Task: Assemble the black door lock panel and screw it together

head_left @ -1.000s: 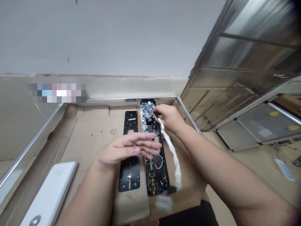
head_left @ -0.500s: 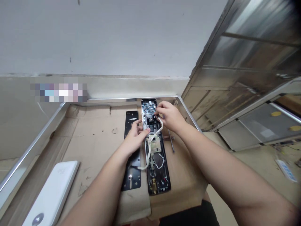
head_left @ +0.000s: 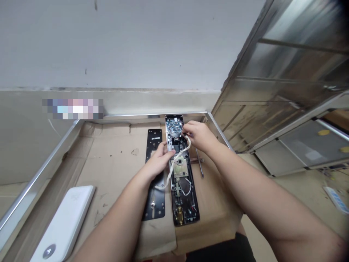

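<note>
Black case (head_left: 191,196): flat on cardboard (head_left: 114,171), open side up, far end nr metal rim (head_left: 128,117).
Right hand (head_left: 198,133): at case's R edge, just beside circuit board (head_left: 174,124); narrow pinch, seemingly on upper end of white cable (head_left: 172,165); exact contact hidden, can't tell if a thin wire's in there too.
Left hand (head_left: 158,159): thumb on case's L edge, fingers along its side, wide gap betw. them; bracing, I'd say, not gripping.
Cable handling: best w/ small fingertip moves, no yanking on bd; it lies slack diag. across case, so mind snags mid-case.
Brace: steady L thumb shd stop case twisting; best kept off small pts.
Edges: rim close past case's far end, tight for R fingers; thin rod (head_left: 200,165) just R of case, below R forearm, cd get knocked.
Room: widest L of case, betw. black plate (head_left: 159,207) & white box (head_left: 65,222); little at case's near end.
</note>
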Demonstrator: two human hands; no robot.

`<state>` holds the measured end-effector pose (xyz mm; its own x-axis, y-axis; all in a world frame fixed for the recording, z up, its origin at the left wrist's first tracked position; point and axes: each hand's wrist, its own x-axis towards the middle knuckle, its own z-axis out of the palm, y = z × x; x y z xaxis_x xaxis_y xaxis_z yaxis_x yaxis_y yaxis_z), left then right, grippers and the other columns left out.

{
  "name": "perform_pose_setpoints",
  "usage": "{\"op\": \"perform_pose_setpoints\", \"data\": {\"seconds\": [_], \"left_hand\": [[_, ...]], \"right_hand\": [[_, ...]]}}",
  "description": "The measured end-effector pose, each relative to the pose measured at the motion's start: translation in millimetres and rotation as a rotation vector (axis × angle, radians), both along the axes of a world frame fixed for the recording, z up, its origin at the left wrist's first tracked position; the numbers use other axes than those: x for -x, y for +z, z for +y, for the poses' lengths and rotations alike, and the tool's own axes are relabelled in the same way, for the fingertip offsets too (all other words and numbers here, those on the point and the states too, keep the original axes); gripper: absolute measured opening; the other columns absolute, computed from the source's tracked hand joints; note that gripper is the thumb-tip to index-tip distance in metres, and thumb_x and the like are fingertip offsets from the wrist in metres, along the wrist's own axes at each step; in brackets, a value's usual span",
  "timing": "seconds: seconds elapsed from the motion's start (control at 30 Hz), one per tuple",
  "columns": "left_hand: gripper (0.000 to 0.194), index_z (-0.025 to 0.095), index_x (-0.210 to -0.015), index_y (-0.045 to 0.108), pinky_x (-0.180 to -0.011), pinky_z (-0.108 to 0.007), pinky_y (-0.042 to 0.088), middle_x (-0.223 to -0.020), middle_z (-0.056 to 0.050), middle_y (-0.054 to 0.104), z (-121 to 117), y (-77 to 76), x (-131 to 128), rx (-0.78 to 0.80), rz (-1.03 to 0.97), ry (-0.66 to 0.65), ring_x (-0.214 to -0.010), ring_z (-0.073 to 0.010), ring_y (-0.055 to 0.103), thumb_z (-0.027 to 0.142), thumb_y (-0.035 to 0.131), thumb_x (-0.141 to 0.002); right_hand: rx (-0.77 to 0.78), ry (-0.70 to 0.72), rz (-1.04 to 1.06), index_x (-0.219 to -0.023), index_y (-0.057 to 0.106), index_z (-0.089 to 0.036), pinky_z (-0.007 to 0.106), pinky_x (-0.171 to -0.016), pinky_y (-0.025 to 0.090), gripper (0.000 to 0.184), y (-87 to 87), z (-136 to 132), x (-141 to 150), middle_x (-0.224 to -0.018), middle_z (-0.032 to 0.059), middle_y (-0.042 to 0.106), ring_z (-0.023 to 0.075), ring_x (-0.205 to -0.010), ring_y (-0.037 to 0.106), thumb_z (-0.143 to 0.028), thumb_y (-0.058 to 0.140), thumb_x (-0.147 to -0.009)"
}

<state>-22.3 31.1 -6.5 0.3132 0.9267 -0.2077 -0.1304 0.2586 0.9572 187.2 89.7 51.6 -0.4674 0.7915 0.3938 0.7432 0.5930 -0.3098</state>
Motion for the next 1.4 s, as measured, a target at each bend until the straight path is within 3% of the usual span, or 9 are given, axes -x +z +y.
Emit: {"op": "perform_pose_setpoints", "data": {"seconds": [0.07,0.17,0.37,0.6,0.77,0.93,1.1,1.4], "left_hand": [[0.049,0.021,-0.129,0.051,-0.093,-0.038,0.052,-0.112,-0.009,0.072,4,0.5,10,0.051,0.023,-0.093,-0.101,-0.0212,0.069,0.035,0.071,-0.087],[0.046,0.021,-0.123,0.055,-0.084,-0.036,0.054,-0.104,-0.007,0.071,8,2.5,21,0.082,0.034,-0.124,-0.090,-0.0186,0.069,0.038,0.073,-0.085],[0.042,0.021,-0.118,0.061,-0.075,-0.032,0.055,-0.116,-0.011,0.069,10,5.5,26,0.026,0.036,-0.219,-0.094,-0.0196,0.067,0.039,0.075,-0.083],[0.047,0.021,-0.123,0.057,-0.085,-0.037,0.053,-0.123,-0.013,0.070,6,4.5,16,0.016,0.036,-0.133,-0.112,-0.0260,0.066,0.039,0.075,-0.083],[0.050,0.021,-0.126,0.055,-0.096,-0.046,0.052,-0.122,-0.012,0.071,0,4.5,2,-0.039,0.015,-0.072,-0.115,-0.0295,0.066,0.041,0.073,-0.084],[0.051,0.020,-0.131,0.049,-0.114,-0.043,0.038,-0.139,-0.013,0.061,-5,-6.1,-13,-0.145,0.080,0.075,-0.131,-0.0267,0.056,0.042,0.068,-0.089],[0.053,0.018,-0.132,0.045,-0.110,-0.040,0.042,-0.133,-0.013,0.063,-6,-18.1,-23,-0.165,0.088,0.135,-0.122,-0.0247,0.061,0.041,0.067,-0.089],[0.052,0.017,-0.132,0.042,-0.103,-0.041,0.047,-0.126,-0.014,0.065,-5,-26.7,-28,-0.166,0.072,0.174,-0.112,-0.0235,0.065,0.039,0.065,-0.091]], "right_hand": [[-0.002,0.011,0.059,-0.078,0.065,-0.019,0.028,-0.069,0.045,0.011,1.2,0,-3,-0.088,0.0050,0.064,0.0171,-0.076,0.059,-0.010,0.062,-0.083],[-0.004,0.067,0.212,-0.077,0.063,-0.019,0.029,-0.070,0.049,0.009,2.2,2,-7,-0.086,0.0044,0.063,0.0167,-0.076,0.060,-0.014,0.064,-0.084],[0.041,0.152,0.507,-0.077,0.060,-0.021,0.033,-0.073,0.055,0.017,-0.6,2,-8,-0.092,0.0058,0.067,0.0188,-0.085,0.065,-0.030,0.072,-0.084],[0.138,0.081,0.703,-0.083,0.056,-0.021,0.032,-0.072,0.053,0.017,-13.4,4,0,-0.089,0.0042,0.066,0.0176,-0.080,0.065,-0.029,0.072,-0.083],[0.042,0.066,0.448,-0.088,0.063,-0.021,0.031,-0.075,0.048,0.005,-14.5,5,1,-0.084,0.0019,0.067,0.0172,-0.077,0.060,-0.020,0.065,-0.083],[-0.073,0.080,0.268,-0.079,0.065,-0.021,0.035,-0.081,0.049,0.010,-18.3,9,-2,-0.085,0.0047,0.070,0.0239,-0.091,0.059,-0.012,0.065,-0.075],[-0.059,0.044,0.167,-0.077,0.065,-0.022,0.037,-0.080,0.048,0.011,-17.1,10,-2,-0.084,0.0057,0.071,0.0259,-0.091,0.058,-0.012,0.065,-0.073],[-0.093,-0.003,0.011,-0.077,0.062,-0.021,0.036,-0.079,0.044,0.007,-12.7,7,3,-0.085,0.0062,0.070,0.0257,-0.091,0.058,-0.014,0.063,-0.078]]}}
